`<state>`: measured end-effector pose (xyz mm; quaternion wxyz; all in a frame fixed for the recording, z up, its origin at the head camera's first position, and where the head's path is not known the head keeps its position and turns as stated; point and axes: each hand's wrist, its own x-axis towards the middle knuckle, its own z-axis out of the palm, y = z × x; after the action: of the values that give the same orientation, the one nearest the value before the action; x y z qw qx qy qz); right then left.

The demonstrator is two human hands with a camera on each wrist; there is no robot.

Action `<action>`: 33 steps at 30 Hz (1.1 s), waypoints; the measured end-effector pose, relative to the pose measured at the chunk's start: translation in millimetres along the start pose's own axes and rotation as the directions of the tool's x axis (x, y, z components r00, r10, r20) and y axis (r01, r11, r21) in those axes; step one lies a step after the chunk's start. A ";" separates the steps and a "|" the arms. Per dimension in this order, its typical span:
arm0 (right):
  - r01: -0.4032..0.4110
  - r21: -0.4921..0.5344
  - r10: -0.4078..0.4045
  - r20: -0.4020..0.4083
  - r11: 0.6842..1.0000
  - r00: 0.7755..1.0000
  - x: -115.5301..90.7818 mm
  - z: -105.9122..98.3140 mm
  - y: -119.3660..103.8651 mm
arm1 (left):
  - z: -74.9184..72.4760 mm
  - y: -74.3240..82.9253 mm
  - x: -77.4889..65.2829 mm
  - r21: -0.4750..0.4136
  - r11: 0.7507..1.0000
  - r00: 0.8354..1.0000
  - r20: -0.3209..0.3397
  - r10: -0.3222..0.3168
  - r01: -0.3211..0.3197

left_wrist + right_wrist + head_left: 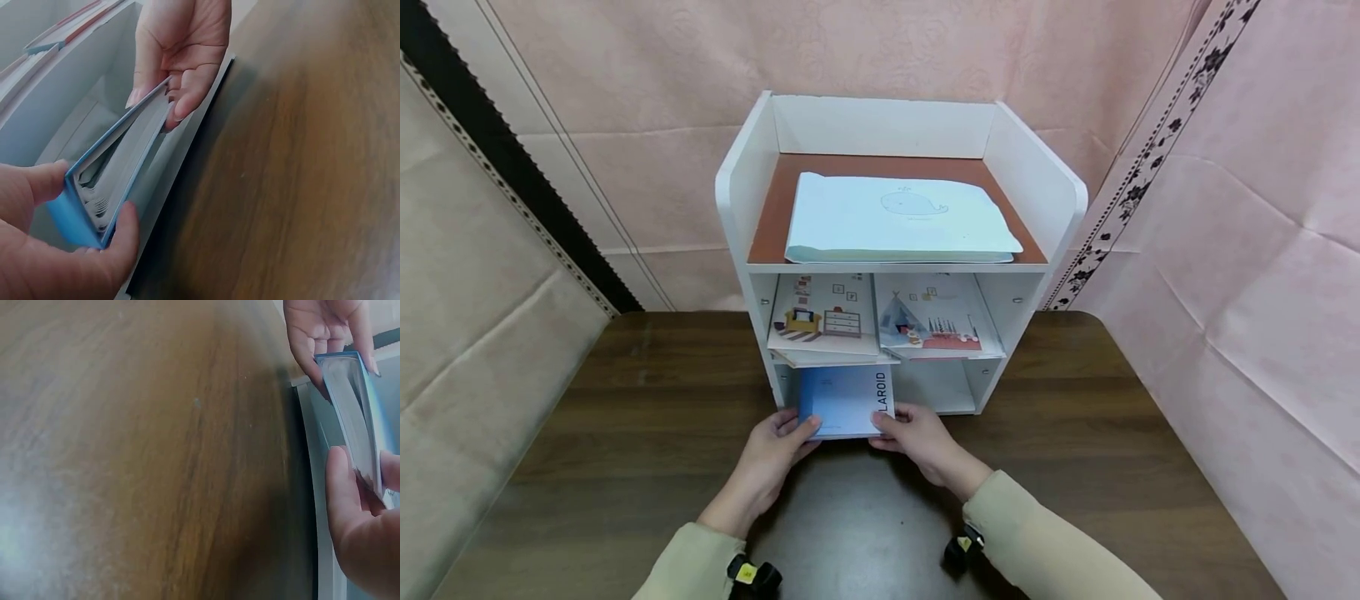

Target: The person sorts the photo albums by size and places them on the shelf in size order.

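Observation:
A blue photo album [847,400] with "LAROID" lettering along its right side lies flat, partly inside the lower left of the white shelf unit [936,390]. My left hand [769,454] pinches its near left corner, thumb on the cover and fingers beneath. At the near right corner my right hand [928,442] grips it the same way. In the left wrist view the album [122,162] shows its blue spine on the left hand's side and its loose page edges between the covers. The album's far end is hidden under the middle shelf.
The middle shelf carries two piles of illustrated books, a left pile [824,321] and a right pile [936,321]. On the brown top shelf [880,167] lies a pale blue pad [895,221] with a whale drawing. A wooden table [647,433] supports the unit; pink cloth hangs behind.

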<state>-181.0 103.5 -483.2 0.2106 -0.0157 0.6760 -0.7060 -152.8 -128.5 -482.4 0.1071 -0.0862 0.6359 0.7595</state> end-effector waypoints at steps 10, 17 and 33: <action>-0.023 0.026 0.023 -0.035 0.999 0.999 5.4 0.8 1.1 | -5.7 -6.1 1.4 0.021 1.000 1.000 0.023 -0.012 0.012; -0.035 -0.009 0.035 -0.058 0.999 0.998 6.9 1.3 4.2 | -7.4 -10.6 2.9 0.013 1.000 1.000 0.013 -0.015 0.015; 0.064 -0.175 -0.064 0.006 0.982 0.998 10.0 7.1 -1.6 | -10.6 -8.2 6.0 -0.135 0.989 0.995 -0.074 -0.069 0.059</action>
<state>-188.4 93.6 -483.6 0.1858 -0.0559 0.7347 -0.6501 -156.4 -137.1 -493.7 0.1004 -0.1431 0.5844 0.7924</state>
